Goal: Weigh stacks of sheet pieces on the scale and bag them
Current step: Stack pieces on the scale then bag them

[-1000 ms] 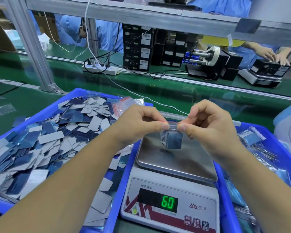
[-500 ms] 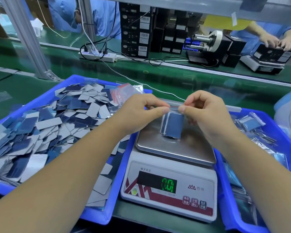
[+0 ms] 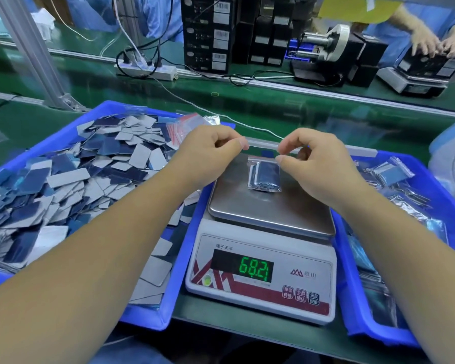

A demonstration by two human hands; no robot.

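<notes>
Resting on the steel pan of the white digital scale (image 3: 263, 261), the small clear plastic bag of blue sheet pieces (image 3: 264, 174) is being pinched at its top right corner by the right hand (image 3: 318, 164), probably for sealing, while the left hand (image 3: 208, 156) is hovering curled and empty.

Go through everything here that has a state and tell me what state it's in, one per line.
Scale: switched on, green digits lit, reading blurred.
Small bag: filled with sheet pieces, resting on the scale pan.
Left hand: pinched shut, off the bag.
Right hand: pinching the bag's top corner.
Left bin: heaped with loose sheet pieces.
Right bin: holds filled bags.
</notes>
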